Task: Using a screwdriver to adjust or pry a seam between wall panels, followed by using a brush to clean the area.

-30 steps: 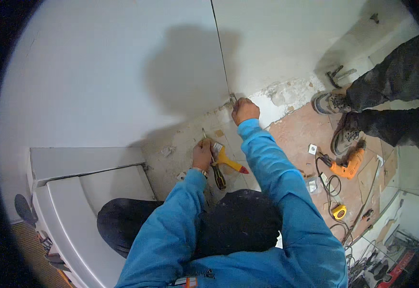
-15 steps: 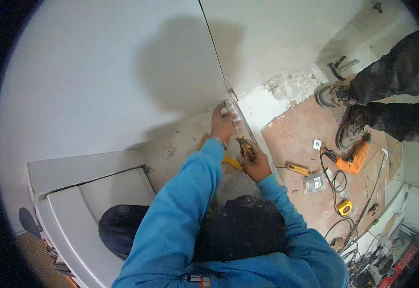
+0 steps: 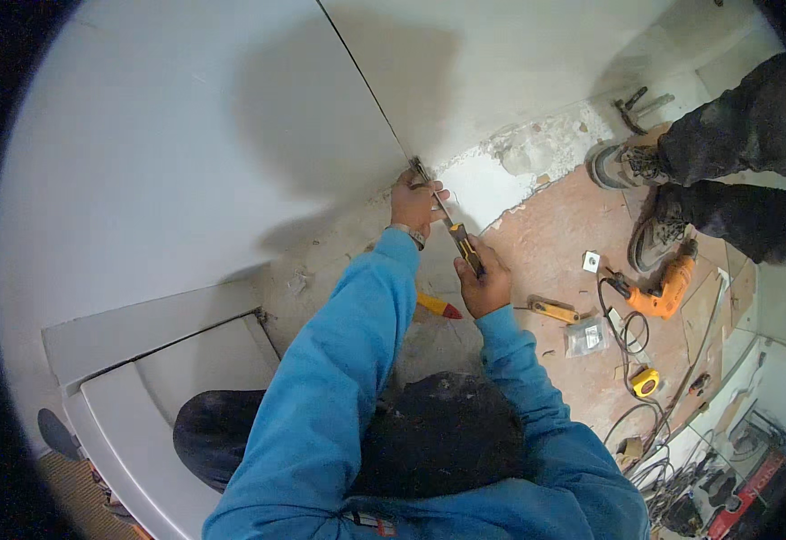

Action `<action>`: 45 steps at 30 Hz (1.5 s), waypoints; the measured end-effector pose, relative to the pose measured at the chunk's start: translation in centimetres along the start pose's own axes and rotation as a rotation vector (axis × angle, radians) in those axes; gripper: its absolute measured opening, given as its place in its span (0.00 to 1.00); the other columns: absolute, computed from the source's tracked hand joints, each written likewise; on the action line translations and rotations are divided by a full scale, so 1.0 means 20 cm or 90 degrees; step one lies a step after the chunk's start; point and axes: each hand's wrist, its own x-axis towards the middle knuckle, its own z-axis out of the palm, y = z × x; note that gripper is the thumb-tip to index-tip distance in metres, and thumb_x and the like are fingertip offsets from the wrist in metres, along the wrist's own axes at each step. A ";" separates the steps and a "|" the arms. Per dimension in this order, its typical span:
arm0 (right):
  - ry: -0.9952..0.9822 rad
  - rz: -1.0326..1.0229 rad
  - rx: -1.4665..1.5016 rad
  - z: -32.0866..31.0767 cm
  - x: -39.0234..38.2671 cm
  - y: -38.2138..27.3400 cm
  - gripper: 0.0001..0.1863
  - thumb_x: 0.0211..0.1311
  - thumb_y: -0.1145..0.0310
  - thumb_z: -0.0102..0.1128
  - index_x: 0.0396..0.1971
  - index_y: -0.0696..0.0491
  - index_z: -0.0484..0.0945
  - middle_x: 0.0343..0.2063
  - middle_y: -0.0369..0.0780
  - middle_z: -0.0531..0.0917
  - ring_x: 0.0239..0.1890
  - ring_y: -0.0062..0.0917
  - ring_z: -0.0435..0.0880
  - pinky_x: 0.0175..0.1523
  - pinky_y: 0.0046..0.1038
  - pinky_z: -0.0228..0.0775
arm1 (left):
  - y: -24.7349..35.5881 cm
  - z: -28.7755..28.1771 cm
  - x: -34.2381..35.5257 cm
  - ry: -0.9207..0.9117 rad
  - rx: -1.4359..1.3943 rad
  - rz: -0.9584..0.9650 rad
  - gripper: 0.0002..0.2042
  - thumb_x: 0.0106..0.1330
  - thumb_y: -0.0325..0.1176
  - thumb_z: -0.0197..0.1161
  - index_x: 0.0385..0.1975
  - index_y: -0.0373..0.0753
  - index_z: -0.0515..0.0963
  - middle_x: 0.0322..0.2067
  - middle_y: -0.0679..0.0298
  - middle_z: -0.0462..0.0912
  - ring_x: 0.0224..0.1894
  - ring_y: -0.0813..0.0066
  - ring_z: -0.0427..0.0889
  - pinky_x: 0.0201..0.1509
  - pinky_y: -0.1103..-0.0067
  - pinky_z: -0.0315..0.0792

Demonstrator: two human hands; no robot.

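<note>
My right hand (image 3: pixel 485 277) is wrapped round the yellow-and-black handle of a screwdriver (image 3: pixel 465 246). Its thin shaft slants up and left, past the fingers of my left hand (image 3: pixel 415 202). Those fingers are bent in close by a small metal fitting (image 3: pixel 420 169), at the foot of the dark seam between two pale wall panels. What they pinch, if anything, is hidden. Below my hands, a yellow tool with a red end (image 3: pixel 438 306) lies on the floor, partly behind my left sleeve.
An orange drill (image 3: pixel 667 286), a yellow-handled tool (image 3: pixel 555 311), a clear packet (image 3: pixel 584 337) and a yellow tape measure (image 3: pixel 645 382) lie to the right. Another person's shoes (image 3: pixel 627 171) stand beyond. A white tub-like fixture (image 3: pixel 150 432) is at my left.
My left hand has moved up and left toward the fitting. The screwdriver has come up with my right hand, its shaft now pointing at the seam's foot. The view has shifted slightly.
</note>
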 end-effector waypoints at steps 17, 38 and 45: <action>-0.073 0.385 0.511 0.09 -0.02 0.09 0.22 0.55 0.71 0.57 0.51 0.58 0.69 0.34 0.39 0.78 0.27 0.18 0.76 0.23 0.19 0.67 | -0.05 -0.03 0.00 0.009 -0.058 0.068 0.11 0.60 0.26 0.54 0.43 0.37 0.68 0.33 0.59 0.74 0.32 0.64 0.78 0.32 0.70 0.79; 0.063 -0.087 -0.146 0.12 0.03 0.05 0.14 0.50 0.68 0.60 0.39 0.50 0.77 0.33 0.44 0.80 0.30 0.38 0.81 0.34 0.34 0.73 | -0.08 -0.05 0.15 -0.076 -0.386 -0.088 0.16 0.60 0.42 0.60 0.43 0.40 0.71 0.37 0.65 0.76 0.43 0.70 0.73 0.54 0.68 0.66; 0.067 -0.054 -0.079 0.11 0.05 0.07 0.14 0.49 0.75 0.62 0.39 0.54 0.76 0.32 0.45 0.81 0.32 0.29 0.83 0.37 0.26 0.74 | -0.09 -0.07 0.17 -0.142 -0.387 -0.068 0.11 0.61 0.42 0.59 0.33 0.42 0.75 0.25 0.70 0.77 0.25 0.77 0.75 0.52 0.70 0.66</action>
